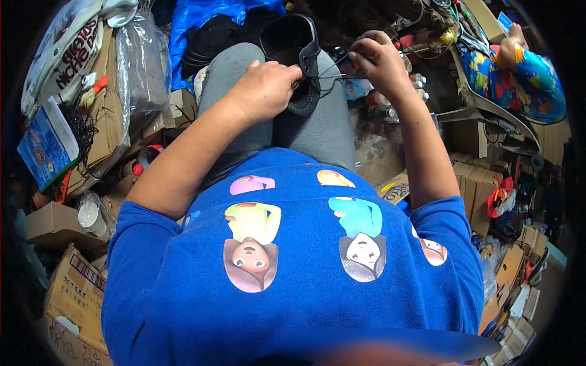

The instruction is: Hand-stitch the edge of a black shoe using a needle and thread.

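Observation:
A black boot (303,100) lies across my grey-trousered knees, its opening and eyelet flap turned up and a loop of black lace beside it. My left hand (267,89) is closed on the near edge of the boot, thumb and forefinger pinching by the eyelets. To the right of the boot, my right hand (377,60) is raised with its fingers pinched on a thin black lace (342,77). The lace runs from the boot's eyelets toward that hand. My left fingers' undersides are hidden.
Cardboard boxes (79,293) and plastic wrapping crowd the left. A blue book (47,146) leans beside them. Small bottles (419,81) stand past my right forearm. At the far right is another person's limb in colourful patterned cloth (540,88). Blue plastic sheeting (183,36) lies beyond my knees.

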Motion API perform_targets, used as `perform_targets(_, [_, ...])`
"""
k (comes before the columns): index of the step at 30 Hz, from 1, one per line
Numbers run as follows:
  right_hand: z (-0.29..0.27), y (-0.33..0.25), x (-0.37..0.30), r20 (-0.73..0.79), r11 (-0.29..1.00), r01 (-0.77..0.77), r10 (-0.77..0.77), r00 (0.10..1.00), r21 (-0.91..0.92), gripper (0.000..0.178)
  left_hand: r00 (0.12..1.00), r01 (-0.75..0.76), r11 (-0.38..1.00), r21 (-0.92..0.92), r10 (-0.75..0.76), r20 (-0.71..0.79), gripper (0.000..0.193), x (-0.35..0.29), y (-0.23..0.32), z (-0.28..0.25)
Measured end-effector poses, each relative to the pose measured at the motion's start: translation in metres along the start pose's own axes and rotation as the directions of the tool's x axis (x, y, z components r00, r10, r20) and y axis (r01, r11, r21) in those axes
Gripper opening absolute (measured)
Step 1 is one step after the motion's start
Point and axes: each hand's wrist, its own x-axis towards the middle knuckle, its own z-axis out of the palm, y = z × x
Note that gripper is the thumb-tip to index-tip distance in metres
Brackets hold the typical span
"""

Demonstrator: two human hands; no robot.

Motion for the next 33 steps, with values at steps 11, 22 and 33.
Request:
perform_targets(11, [0.006,-0.049,0.0,0.474,0.813,0.521,-0.363,0.803,-0.261,0.013,0.995,0.018,0.997,0.068,-0.025,0.099,0.02,-0.006,-0.013,-0.009])
perform_targets(22, [-0.031,0.013,-0.024,0.376,0.57,-0.458,0.265,0.888,0.682,0.018,0.956,0.141,0.919,-0.368,-0.224,-0.191,0.004,-0.072,-0.024,-0.074])
perform_targets(33, [-0.019,-0.021,-0.027,0.509,0.915,-0.258,0.068,0.858,0.311,0.022,0.908,0.022,0.755,-0.655,-0.29,-0.304,0.018,-0.077,-0.062,-0.042])
